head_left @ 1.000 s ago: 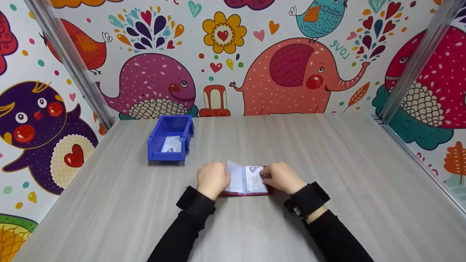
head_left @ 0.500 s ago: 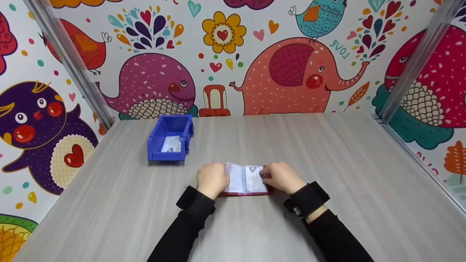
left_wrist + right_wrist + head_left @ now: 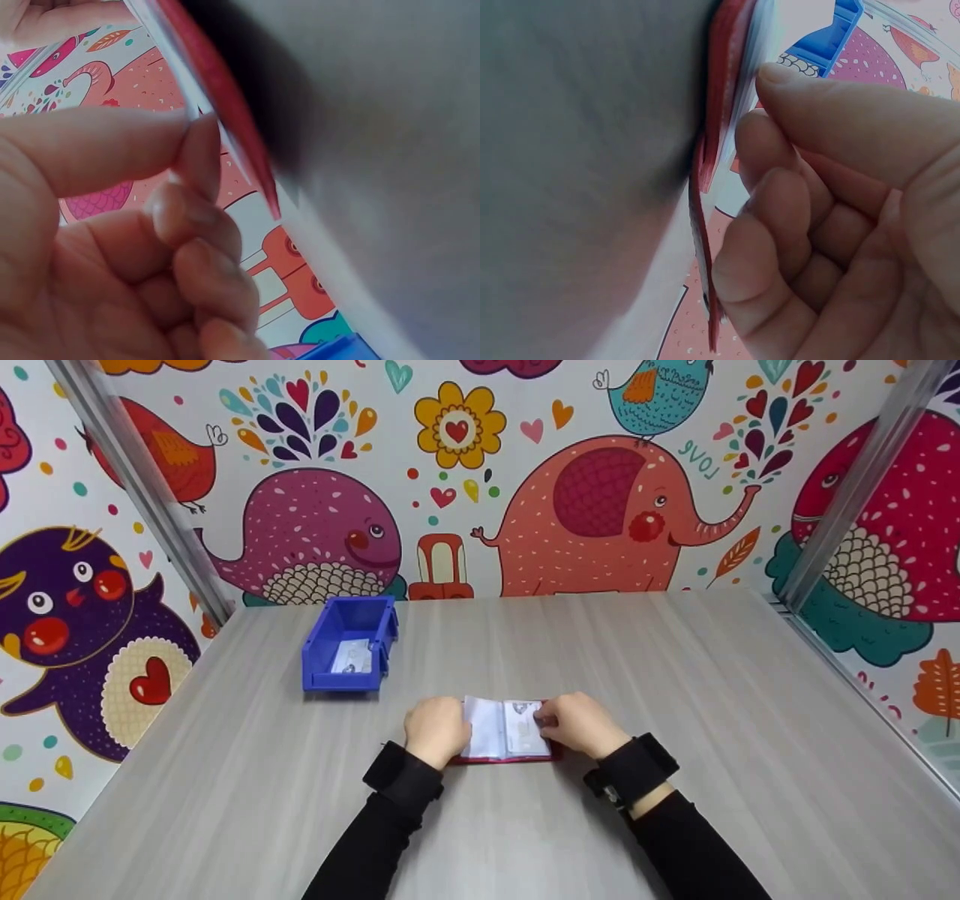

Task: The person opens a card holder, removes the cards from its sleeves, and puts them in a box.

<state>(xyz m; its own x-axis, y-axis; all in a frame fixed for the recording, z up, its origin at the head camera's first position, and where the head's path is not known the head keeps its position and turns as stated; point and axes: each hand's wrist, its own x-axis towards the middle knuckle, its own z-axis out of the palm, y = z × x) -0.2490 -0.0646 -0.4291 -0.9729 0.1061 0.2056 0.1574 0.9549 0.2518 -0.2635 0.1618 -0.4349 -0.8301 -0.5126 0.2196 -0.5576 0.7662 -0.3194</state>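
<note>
A small red-covered card holder (image 3: 484, 729) lies spread on the table in front of me, its clear sleeves facing up. A pale printed card (image 3: 523, 735) shows in the right-hand sleeve. My left hand (image 3: 436, 729) pinches the left sleeve's outer edge between thumb and index finger; in the left wrist view the red cover (image 3: 225, 97) runs past those fingertips. My right hand (image 3: 583, 724) has curled fingers and thumb at the right outer edge. In the right wrist view its thumb tip (image 3: 774, 73) is against the sleeves, and a red flap (image 3: 703, 247) hangs beside the lower fingers.
A blue plastic bin (image 3: 349, 645) stands at the back left of the table, with pale printed cards (image 3: 352, 657) inside. The wood-grain table (image 3: 675, 675) meets walls printed with cartoon animals at the back and sides.
The left sleeve, raised at its upper edge a second ago, now lies flatter and further left under my left hand. My right hand stays in place at the card's edge.
</note>
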